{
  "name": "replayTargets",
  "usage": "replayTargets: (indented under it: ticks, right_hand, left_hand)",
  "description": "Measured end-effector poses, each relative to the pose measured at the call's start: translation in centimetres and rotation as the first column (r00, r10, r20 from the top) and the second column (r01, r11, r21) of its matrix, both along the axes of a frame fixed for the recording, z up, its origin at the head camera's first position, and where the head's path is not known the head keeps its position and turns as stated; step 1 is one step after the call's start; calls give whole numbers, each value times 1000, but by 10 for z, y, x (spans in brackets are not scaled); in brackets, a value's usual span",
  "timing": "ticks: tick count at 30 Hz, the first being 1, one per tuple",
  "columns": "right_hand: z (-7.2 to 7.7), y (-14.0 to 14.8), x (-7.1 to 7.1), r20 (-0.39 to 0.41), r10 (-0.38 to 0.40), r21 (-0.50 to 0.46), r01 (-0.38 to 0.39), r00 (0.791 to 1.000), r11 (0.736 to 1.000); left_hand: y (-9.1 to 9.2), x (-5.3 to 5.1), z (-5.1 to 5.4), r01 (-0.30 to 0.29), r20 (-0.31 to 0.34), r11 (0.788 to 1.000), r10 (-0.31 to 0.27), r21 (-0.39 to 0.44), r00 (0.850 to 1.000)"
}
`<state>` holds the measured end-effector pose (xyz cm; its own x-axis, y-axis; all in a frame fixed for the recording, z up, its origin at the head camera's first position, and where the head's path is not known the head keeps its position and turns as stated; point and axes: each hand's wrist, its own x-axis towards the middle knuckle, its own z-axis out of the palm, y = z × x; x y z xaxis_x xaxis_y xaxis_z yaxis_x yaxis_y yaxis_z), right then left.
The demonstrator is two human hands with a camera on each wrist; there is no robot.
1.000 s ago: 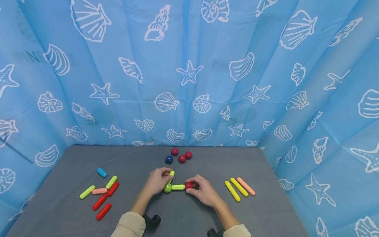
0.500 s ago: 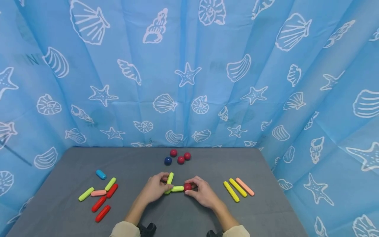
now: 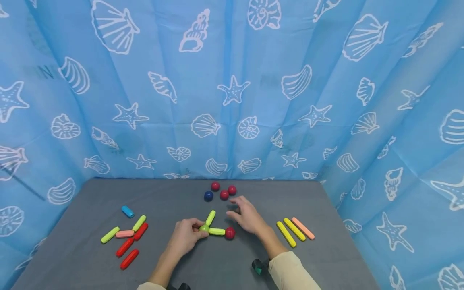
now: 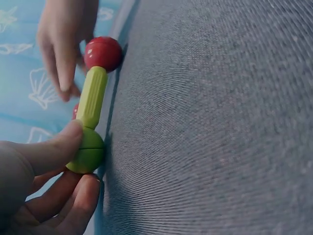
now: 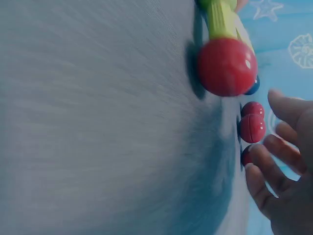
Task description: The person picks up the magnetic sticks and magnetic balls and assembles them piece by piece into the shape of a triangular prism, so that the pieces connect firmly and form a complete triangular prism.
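Note:
My left hand point(image 3: 185, 237) pinches a green ball point(image 4: 92, 149) between thumb and fingers, low over the grey table. Two yellow-green rods join that ball: one rod point(image 3: 217, 231) runs right to a red ball point(image 3: 230, 233), the other rod point(image 3: 210, 217) points away toward the back. My right hand point(image 3: 248, 216) holds nothing, its fingers spread and slightly bent, just behind and to the right of that red ball. Beyond its fingertips lie several loose balls, among them a red ball point(image 5: 252, 128) and a dark blue ball point(image 3: 208, 196).
Left on the table lie red rods point(image 3: 129, 259), yellow-green rods point(image 3: 110, 235), a salmon rod point(image 3: 125, 234) and a short blue rod point(image 3: 127, 211). To the right are two yellow rods point(image 3: 286, 234) and a salmon rod point(image 3: 303, 228). A blue shell-print curtain point(image 3: 232, 121) stands behind.
My right hand has let go of the joined red ball and moved back toward the loose balls. My left hand has shifted its fingers from the upper rod to the green ball.

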<state>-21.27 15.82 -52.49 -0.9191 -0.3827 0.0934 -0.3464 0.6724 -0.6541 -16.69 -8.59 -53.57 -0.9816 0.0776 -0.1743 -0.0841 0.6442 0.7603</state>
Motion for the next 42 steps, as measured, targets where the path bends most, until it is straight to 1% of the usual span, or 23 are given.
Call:
replayTargets:
  ticks: [3, 5, 7, 10, 13, 16, 17, 19, 21, 22, 25, 28, 30, 35, 37, 39, 42]
  right_hand:
    - [2, -5, -16, -88, 2, 83, 6, 996, 997]
    - [2, -9, -24, -136, 15, 145, 5, 991, 989]
    - [1, -11, -28, -172, 24, 201, 11, 985, 980]
    - [-1, -14, -29, -204, 4, 250, 49, 979, 967]
    - [-2, -17, -29, -227, -13, 288, 80, 974, 954]
    - [-2, -19, -27, -228, -5, 313, 78, 974, 947]
    - [-3, -19, -26, -220, 1, 316, 70, 976, 946]
    - [-4, -19, -24, -192, 4, 299, 54, 981, 953]
    - [-4, -18, -20, -141, -2, 250, 37, 990, 967]
    - [-3, -17, -18, -109, -8, 218, 32, 994, 975]
    - [-2, -17, -14, -9, -9, 83, 9, 1000, 997]
    - [1, -17, -10, 66, 12, -16, -11, 998, 1000]
    - [2, -19, -8, 83, 30, -53, -25, 996, 998]
    - [1, -20, -6, 103, 43, -52, -38, 994, 998]
    - [0, -19, -5, 109, 49, -46, -44, 993, 998]
    - [1, -16, -4, 105, 65, -44, -61, 992, 997]
    - [1, -10, -2, 82, 84, -16, -83, 993, 996]
  left_hand:
    - [5, 0, -1, 8, -6, 1000, -8, -11, 1000]
    - [8, 1, -1, 13, -9, 1000, -13, -8, 1000]
    - [10, 1, -1, 11, -12, 1000, -11, 0, 1000]
    - [12, 2, 1, 10, -16, 1000, -10, 12, 1000]
    - [12, 2, 2, -4, -24, 1000, 4, 10, 1000]
    - [11, 2, 3, -19, -37, 1000, 19, 1, 999]
    - [10, 2, 3, -24, -33, 1000, 24, -4, 999]
    - [9, 2, 2, -25, -27, 1000, 25, -8, 999]
    - [9, 2, 1, -21, -27, 1000, 21, -15, 999]
    - [9, 2, 1, -20, -27, 1000, 20, -19, 999]
    - [9, 2, 1, -24, -28, 999, 24, -28, 999]
    - [9, 2, 2, -23, -23, 999, 22, -42, 999]
    - [8, 2, 3, -19, -18, 999, 18, -48, 1000]
    - [7, 3, 3, -14, -7, 998, 13, -54, 1000]
    - [6, 4, 2, -2, -19, 998, 1, -59, 1000]
    - [5, 4, 1, 11, -60, 998, -14, -58, 998]
    - [3, 4, -1, -7, -155, 999, 1, -35, 988]
